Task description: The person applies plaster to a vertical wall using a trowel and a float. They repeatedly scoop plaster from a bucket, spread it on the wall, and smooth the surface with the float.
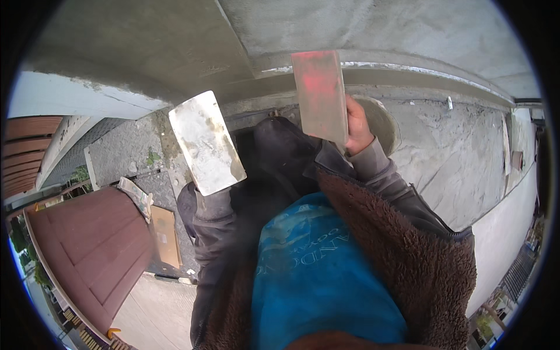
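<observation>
My left hand is mostly hidden beneath a white rectangular float smeared with grey, which it holds tilted at the left of centre. My right hand, fingers closed, grips a second rectangular float, grey with a bright pink-red patch, held upright right of centre. The two floats are apart, in front of a grey rendered surface with a ledge and a pale strip along it.
A round grey container sits behind my right hand. Rough concrete spreads to the right. On the left are a brown panel, cardboard and brown slats. My knees are bent near the ledge.
</observation>
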